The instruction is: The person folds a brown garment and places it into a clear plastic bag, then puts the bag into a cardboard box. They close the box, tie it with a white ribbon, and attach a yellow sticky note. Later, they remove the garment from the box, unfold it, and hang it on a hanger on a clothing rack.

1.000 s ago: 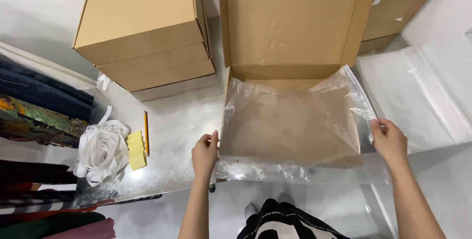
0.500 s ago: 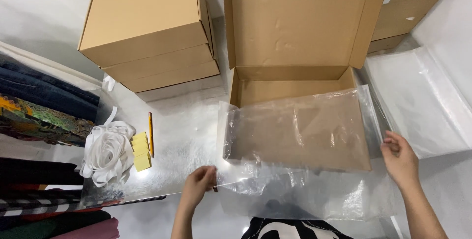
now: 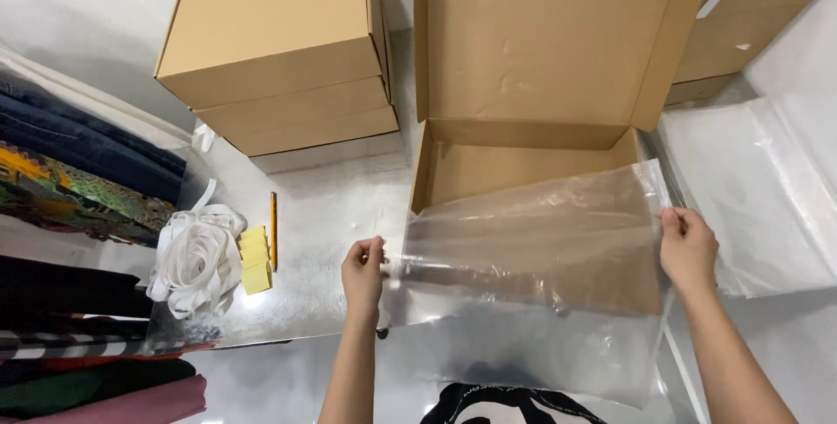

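Stretching between two hands, a big see-through plastic bag (image 3: 532, 241) is hanging flat over the front of an open brown cardboard box (image 3: 523, 154). The left hand (image 3: 364, 269) is pinching the bag's left edge tight, and the right hand (image 3: 687, 245) is pinching the right edge tight. Pulling the two sides apart is likely keeping the floppy sheet smooth and wide. The bag is lying in the middle between both grips, with its lower part drooping down toward the person. The box's lid is standing straight up behind it. Two closed brown cardboard boxes (image 3: 279, 58) are sitting stacked to the left. A bundle of white ribbon (image 3: 193, 257), small yellow sticky notes (image 3: 255, 260) and a thin pencil (image 3: 273, 230) are resting on the shiny silver table (image 3: 323, 215).
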